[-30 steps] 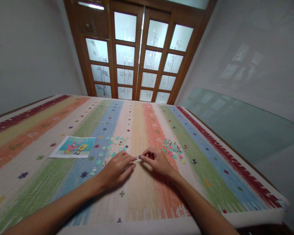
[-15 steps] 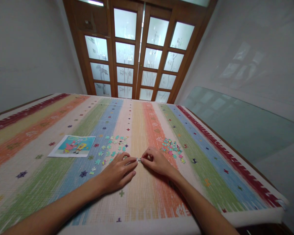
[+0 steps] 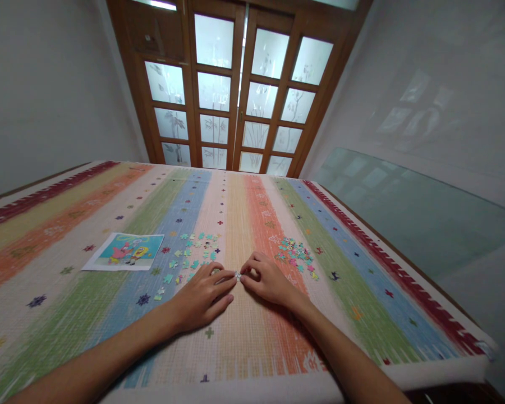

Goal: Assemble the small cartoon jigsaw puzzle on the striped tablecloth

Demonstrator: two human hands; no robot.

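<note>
Edging slightly leftward, the right hand (image 3: pixel 267 279) pinches a small puzzle piece (image 3: pixel 238 276). The left hand (image 3: pixel 206 292), thumb held apart, touches it; loose pieces (image 3: pixel 293 262) lie beyond both.

On the cloth (image 3: pixel 244 342), the picture (image 3: pixel 128 251) lies to the left, with scattered pieces (image 3: pixel 168 278) just right of it. The left hand (image 3: pixel 204 294) and right hand (image 3: pixel 269 280) meet at one small piece (image 3: pixel 238 275). A heap (image 3: pixel 294 255) sits beyond the right hand; behind everything stand the doors (image 3: pixel 214 70).
</note>
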